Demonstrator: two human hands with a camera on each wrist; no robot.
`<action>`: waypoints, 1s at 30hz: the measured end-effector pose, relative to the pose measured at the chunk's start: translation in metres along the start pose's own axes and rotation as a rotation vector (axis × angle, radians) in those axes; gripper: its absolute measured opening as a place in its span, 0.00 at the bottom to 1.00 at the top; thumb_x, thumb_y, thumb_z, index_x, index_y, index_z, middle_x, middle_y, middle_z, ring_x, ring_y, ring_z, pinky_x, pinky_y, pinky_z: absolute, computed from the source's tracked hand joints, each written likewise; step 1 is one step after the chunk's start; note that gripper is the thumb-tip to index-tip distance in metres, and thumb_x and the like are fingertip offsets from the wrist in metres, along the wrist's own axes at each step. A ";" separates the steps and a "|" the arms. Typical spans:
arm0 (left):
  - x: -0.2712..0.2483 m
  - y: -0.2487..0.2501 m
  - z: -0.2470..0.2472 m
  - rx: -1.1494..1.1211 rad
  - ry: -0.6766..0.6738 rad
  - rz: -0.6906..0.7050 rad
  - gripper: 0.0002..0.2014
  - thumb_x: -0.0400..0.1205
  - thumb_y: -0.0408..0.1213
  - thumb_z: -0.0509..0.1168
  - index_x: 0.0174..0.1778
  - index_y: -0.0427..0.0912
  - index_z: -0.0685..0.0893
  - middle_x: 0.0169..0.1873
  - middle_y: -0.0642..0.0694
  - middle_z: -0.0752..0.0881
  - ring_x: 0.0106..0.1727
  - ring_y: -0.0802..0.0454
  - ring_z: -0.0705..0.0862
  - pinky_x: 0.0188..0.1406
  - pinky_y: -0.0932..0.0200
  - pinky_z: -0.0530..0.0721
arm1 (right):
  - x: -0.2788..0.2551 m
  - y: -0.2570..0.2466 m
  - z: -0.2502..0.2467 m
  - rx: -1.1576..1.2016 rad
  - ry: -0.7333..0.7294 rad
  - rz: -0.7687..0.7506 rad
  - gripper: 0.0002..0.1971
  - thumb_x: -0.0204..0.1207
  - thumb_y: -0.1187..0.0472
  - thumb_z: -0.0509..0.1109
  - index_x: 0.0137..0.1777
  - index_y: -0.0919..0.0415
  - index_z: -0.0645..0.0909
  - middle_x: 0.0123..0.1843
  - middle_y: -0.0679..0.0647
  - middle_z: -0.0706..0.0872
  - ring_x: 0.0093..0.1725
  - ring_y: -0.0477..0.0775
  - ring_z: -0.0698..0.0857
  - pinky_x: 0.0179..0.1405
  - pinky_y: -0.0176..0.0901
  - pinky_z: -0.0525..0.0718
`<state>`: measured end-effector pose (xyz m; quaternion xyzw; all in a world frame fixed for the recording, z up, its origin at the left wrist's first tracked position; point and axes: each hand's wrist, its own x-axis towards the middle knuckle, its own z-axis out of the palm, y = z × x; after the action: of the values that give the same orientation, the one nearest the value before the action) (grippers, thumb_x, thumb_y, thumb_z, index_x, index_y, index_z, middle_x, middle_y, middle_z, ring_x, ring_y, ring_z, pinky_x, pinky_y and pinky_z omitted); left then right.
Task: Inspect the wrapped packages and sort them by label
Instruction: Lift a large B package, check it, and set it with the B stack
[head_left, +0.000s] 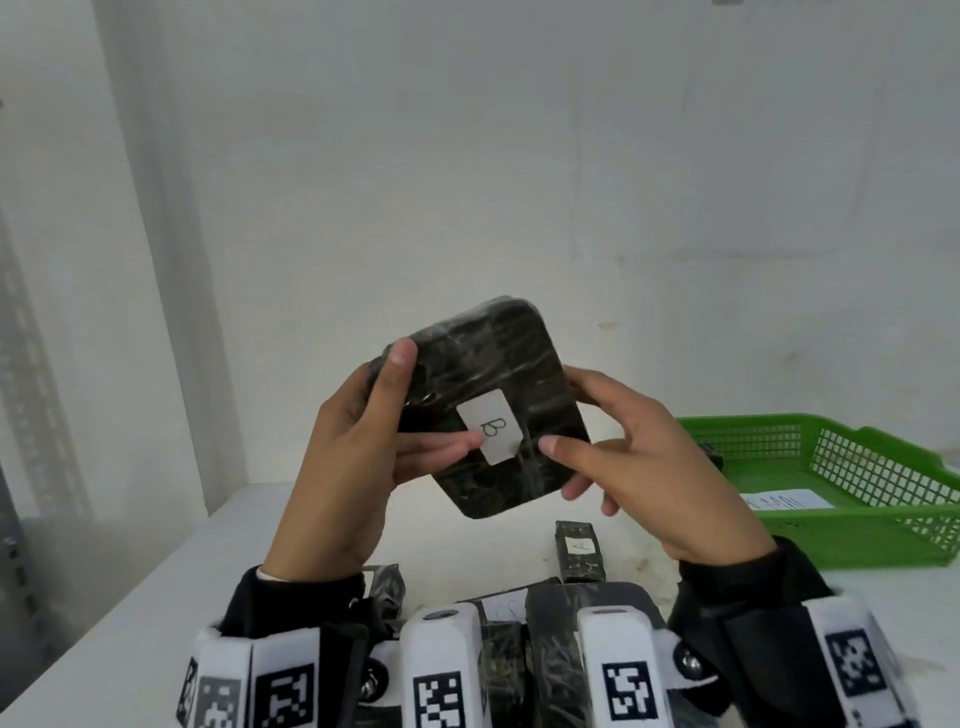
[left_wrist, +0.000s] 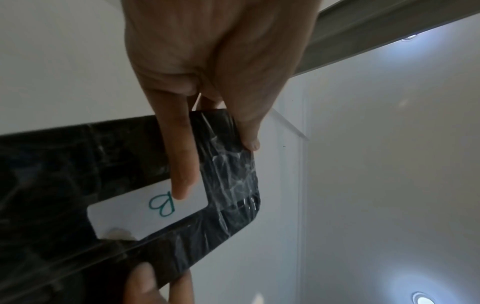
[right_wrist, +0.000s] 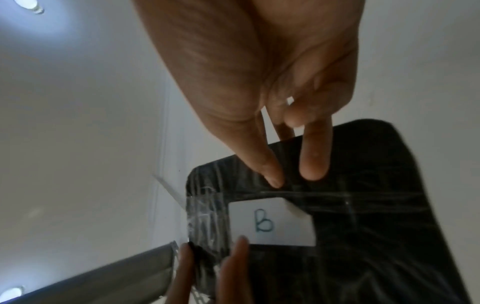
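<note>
Holding package (head_left: 483, 410) at centre frame, left hand (head_left: 348, 457) and right hand (head_left: 639, 467) grip opposite edges; slick wrap risks slipping.

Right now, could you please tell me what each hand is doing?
Left hand: grips the wrapped package labelled B.
Right hand: holds the same package's other side.
</note>
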<state>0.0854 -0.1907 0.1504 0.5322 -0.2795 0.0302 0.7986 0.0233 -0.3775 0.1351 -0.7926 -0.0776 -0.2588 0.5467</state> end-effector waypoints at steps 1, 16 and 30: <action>0.000 0.001 0.000 -0.013 0.009 -0.019 0.27 0.72 0.58 0.63 0.59 0.43 0.84 0.49 0.45 0.94 0.39 0.38 0.94 0.30 0.65 0.89 | 0.001 0.003 0.000 -0.029 0.002 0.002 0.27 0.78 0.64 0.73 0.72 0.37 0.77 0.63 0.34 0.84 0.29 0.50 0.89 0.21 0.33 0.76; 0.009 -0.007 -0.008 -0.053 0.113 -0.269 0.19 0.89 0.56 0.50 0.51 0.48 0.80 0.33 0.47 0.93 0.27 0.45 0.92 0.14 0.67 0.81 | 0.021 0.031 -0.010 0.282 0.110 0.105 0.14 0.80 0.64 0.70 0.65 0.56 0.80 0.53 0.56 0.90 0.50 0.49 0.88 0.50 0.40 0.87; 0.000 -0.041 0.019 0.526 -0.208 -0.474 0.24 0.90 0.51 0.54 0.55 0.33 0.84 0.47 0.31 0.90 0.33 0.39 0.93 0.24 0.57 0.89 | -0.023 0.056 -0.071 0.452 0.289 0.367 0.13 0.76 0.65 0.71 0.59 0.55 0.85 0.49 0.53 0.93 0.44 0.50 0.91 0.38 0.44 0.92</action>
<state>0.0916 -0.2252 0.1217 0.7696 -0.2110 -0.1389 0.5865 0.0029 -0.4598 0.0966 -0.6069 0.0896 -0.2419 0.7518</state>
